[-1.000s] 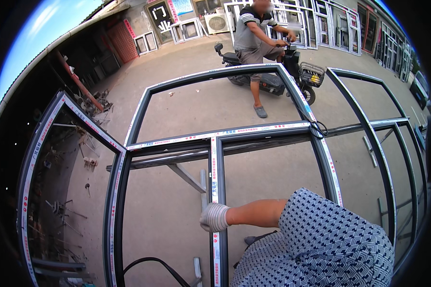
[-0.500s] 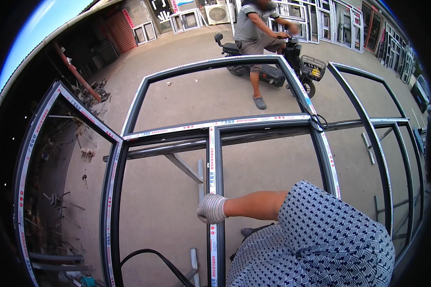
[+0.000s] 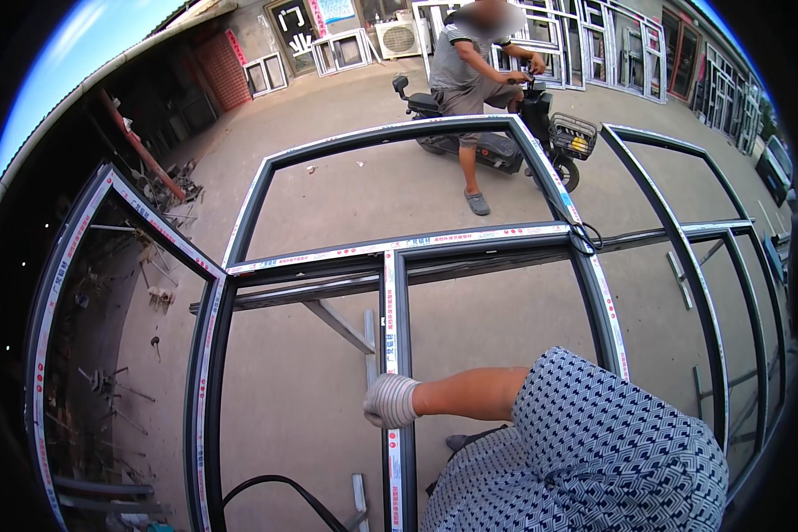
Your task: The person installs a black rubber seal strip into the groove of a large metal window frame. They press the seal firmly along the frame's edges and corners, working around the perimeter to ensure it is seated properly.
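My right hand [image 3: 391, 401], in a white-and-grey striped glove, is closed over the middle upright bar [image 3: 392, 332] of a large dark window frame. Its fingertips are hidden from view. A bare forearm leads back from it to a blue-and-white patterned sleeve [image 3: 585, 417] at the lower right. Printed protective tape runs along the bars of the window frame [image 3: 328, 257], and its openings show the ground through them. On the left, a narrower sash [image 3: 53, 293] stands out at an angle from the frame. My left hand is out of view.
A person [image 3: 479, 71] sits on a black electric scooter [image 3: 496, 151] with a front basket beyond the frame. Another frame [image 3: 678, 213] stands at the right. Black cable [image 3: 297, 488] loops at lower left. Metal bars [image 3: 337, 324] lie behind the openings. More frames lean along the far wall.
The view has tilted up slightly, so the frame and my right hand appear a little lower. My hand stays on the upright bar. The scooter rider's raised hand has come down toward the handlebar.
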Demonstrator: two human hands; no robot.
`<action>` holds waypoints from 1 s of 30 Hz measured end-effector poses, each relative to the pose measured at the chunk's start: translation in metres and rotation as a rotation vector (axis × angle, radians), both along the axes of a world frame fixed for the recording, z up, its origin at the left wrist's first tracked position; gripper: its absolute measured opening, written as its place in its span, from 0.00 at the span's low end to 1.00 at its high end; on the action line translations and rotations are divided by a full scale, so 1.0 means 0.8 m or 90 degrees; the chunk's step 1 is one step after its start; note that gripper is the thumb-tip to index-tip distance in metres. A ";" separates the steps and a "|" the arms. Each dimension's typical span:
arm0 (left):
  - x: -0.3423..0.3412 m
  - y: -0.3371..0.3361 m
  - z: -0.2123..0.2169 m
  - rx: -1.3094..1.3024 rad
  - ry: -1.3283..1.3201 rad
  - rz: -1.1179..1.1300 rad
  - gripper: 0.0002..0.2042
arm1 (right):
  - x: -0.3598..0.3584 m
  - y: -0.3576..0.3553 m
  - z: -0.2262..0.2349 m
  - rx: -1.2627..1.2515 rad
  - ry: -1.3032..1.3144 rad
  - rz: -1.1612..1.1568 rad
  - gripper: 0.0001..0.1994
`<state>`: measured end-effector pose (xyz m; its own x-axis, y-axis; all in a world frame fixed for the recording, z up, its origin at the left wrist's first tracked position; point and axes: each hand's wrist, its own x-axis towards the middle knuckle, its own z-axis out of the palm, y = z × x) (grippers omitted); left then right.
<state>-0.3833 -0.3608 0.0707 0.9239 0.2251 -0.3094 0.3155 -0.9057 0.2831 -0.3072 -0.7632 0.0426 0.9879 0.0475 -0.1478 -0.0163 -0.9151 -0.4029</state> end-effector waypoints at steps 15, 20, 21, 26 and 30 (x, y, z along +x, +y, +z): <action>0.001 -0.017 0.028 0.008 0.076 0.011 0.33 | -0.003 0.002 0.003 -0.005 -0.009 -0.005 0.14; 0.001 -0.010 0.016 0.008 0.090 0.028 0.34 | -0.003 0.001 0.004 -0.002 -0.008 -0.006 0.14; 0.001 -0.009 0.015 0.006 0.086 0.028 0.34 | -0.002 0.001 0.005 -0.002 -0.007 -0.002 0.14; 0.002 -0.004 0.005 0.004 0.070 0.027 0.34 | -0.004 0.001 0.007 -0.003 -0.009 -0.008 0.14; 0.001 0.002 -0.005 -0.004 0.020 -0.002 0.32 | -0.003 0.001 0.002 0.003 -0.019 -0.011 0.14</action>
